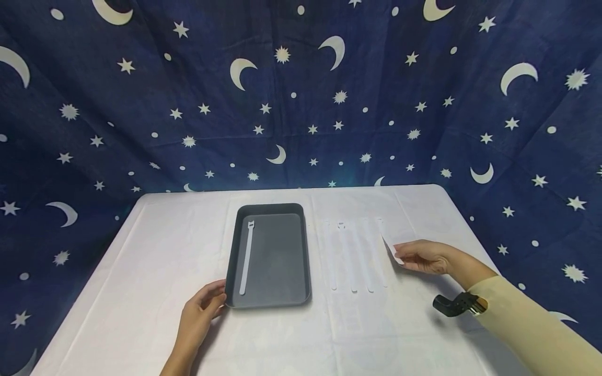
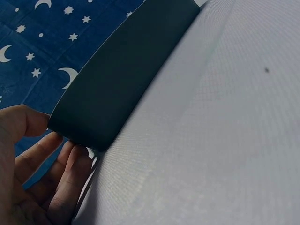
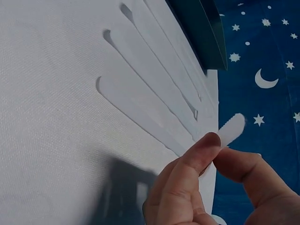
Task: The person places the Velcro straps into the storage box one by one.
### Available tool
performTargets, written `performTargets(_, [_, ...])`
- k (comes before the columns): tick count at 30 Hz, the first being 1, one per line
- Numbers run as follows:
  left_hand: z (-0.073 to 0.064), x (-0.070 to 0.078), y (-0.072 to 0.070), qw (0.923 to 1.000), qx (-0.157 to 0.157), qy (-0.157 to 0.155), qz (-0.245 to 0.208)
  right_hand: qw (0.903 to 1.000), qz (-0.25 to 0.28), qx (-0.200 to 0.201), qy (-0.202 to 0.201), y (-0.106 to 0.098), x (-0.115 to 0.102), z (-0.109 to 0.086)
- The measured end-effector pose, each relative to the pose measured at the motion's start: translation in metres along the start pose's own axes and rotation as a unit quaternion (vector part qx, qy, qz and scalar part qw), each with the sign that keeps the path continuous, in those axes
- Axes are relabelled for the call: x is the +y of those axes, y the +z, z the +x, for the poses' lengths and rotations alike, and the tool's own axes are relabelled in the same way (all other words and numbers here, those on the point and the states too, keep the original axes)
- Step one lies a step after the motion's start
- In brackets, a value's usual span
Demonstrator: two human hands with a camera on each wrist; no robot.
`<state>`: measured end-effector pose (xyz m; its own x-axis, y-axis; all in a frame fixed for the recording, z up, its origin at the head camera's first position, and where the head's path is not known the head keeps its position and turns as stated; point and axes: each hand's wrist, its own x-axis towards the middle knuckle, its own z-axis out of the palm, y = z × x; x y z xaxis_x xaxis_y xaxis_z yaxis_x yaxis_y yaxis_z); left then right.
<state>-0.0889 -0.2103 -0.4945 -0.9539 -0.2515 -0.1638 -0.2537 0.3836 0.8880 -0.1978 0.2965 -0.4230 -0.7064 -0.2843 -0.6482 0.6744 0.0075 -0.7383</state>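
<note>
While the left hand grips the tray, the right hand pinches a white strap over the counter, beside four others; seemingly picking up, next needing a clean lift.

White-clothed table bearing a dark grey rectangular tray and, to its right, four white cable ties laid side by side.

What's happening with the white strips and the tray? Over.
Left grip holding tray corner. Right grip pinching white strip. Another strip inside tray. In between: more strips lying on table.
</note>
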Motion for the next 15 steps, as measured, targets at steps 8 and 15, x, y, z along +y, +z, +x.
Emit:
performTargets(8, [-0.001, 0.001, -0.001, 1.0, 0.0, 0.003, -0.004, 1.0, -0.006, -0.005, 0.001, 0.001, -0.005, -0.006])
performTargets(15, [-0.001, 0.001, -0.001, 1.0, 0.0, -0.001, -0.002, 0.9999, 0.004, -0.01, -0.004, 0.002, -0.008, -0.014])
